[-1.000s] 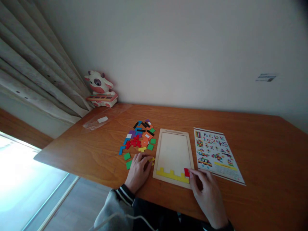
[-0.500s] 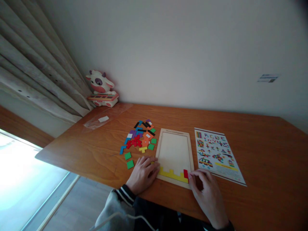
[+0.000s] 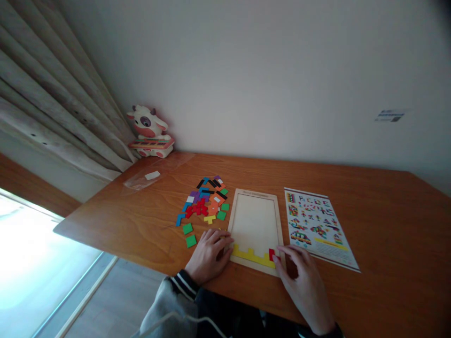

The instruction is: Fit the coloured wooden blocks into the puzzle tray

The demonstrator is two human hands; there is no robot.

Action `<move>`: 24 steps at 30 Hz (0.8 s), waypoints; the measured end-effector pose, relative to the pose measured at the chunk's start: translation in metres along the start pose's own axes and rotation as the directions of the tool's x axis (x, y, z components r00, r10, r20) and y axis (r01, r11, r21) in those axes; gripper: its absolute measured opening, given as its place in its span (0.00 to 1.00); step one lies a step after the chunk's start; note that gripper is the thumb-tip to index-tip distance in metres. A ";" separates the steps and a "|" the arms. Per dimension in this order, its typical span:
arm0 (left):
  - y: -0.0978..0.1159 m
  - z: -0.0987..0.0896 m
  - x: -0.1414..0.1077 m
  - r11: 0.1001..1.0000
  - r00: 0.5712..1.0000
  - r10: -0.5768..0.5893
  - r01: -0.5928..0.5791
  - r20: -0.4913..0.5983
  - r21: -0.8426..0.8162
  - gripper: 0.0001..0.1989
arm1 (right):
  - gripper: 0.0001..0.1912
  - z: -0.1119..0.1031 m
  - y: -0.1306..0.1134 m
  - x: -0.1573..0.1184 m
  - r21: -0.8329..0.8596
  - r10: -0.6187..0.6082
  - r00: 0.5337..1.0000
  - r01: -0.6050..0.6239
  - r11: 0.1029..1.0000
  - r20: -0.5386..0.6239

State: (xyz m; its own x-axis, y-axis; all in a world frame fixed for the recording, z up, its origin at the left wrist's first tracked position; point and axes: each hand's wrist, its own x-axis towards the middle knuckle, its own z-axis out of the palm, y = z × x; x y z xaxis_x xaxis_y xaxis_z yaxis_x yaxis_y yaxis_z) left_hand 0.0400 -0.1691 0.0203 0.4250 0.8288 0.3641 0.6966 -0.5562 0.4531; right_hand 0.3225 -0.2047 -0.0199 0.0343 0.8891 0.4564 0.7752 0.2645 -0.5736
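Note:
A light wooden tray [image 3: 254, 268] lies in front of me, with yellow pieces [image 3: 251, 256] along its near edge and a red piece [image 3: 271, 254] at the near right corner. My left hand [image 3: 210, 253] rests at the tray's left edge, fingers curled; what its fingertips touch is hidden. My right hand [image 3: 306, 281] is at the right edge, thumb and index finger apart beside the red piece, the thumb close to it. Left of the tray lies a pile of coloured pieces, with red ones [image 3: 199, 207], a yellow one [image 3: 209, 219] and green squares [image 3: 190, 241].
A printed pattern sheet [image 3: 319, 227] lies right of the tray. At the back left of the wooden table [image 3: 141, 234] stand a cow toy [image 3: 151, 131] and, nearer, a clear plastic bag [image 3: 141, 182]. A curtain [image 3: 52, 89] hangs at the left.
My right thumb and index finger have spread apart at the red piece, and the index fingertip sits farther up the tray's right edge. My left hand has stayed in place.

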 end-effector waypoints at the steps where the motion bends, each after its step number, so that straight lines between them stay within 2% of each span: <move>1: 0.000 0.000 0.000 1.000 1.000 -0.002 0.002 0.007 0.004 0.13 | 0.18 0.000 0.000 0.000 0.004 0.003 1.000 -0.003 1.000 0.010; 4: 0.001 0.000 -0.002 1.000 1.000 -0.012 0.012 0.004 0.028 0.13 | 0.16 0.000 0.000 -0.002 0.023 0.037 0.999 -0.037 0.999 0.033; 7: -0.002 0.001 -0.003 0.996 0.996 -0.053 0.058 -0.074 0.067 0.13 | 0.16 0.000 0.000 -0.002 0.052 0.078 0.996 -0.080 0.995 0.032; 10: -0.014 -0.006 -0.003 0.984 0.982 -0.101 0.122 -0.157 0.133 0.14 | 0.16 0.001 0.000 -0.002 0.074 0.106 0.994 -0.108 0.991 0.033; 12: -0.027 -0.015 0.001 0.967 0.977 -0.124 0.158 -0.173 0.199 0.13 | 0.16 0.001 -0.001 -0.002 0.092 0.113 0.993 -0.116 0.989 0.039; 18: -0.069 -0.043 0.023 0.928 0.987 -0.136 0.157 -0.085 0.337 0.16 | 0.16 0.000 0.001 -0.002 0.123 0.143 0.988 -0.149 0.981 0.051; 24: -0.091 -0.045 0.039 0.904 0.973 -0.228 0.204 0.020 0.376 0.14 | 0.17 0.000 -0.001 -0.004 0.213 0.221 0.974 -0.225 0.951 0.043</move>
State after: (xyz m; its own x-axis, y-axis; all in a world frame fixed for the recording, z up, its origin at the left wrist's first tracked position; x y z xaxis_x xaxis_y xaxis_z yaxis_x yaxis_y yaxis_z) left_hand -0.0329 -0.0889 0.0295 0.2664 0.9348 0.2350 0.9336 -0.3108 0.1780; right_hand 0.3213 -0.2080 -0.0213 0.1779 0.9408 0.2885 0.5948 0.1308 -0.7932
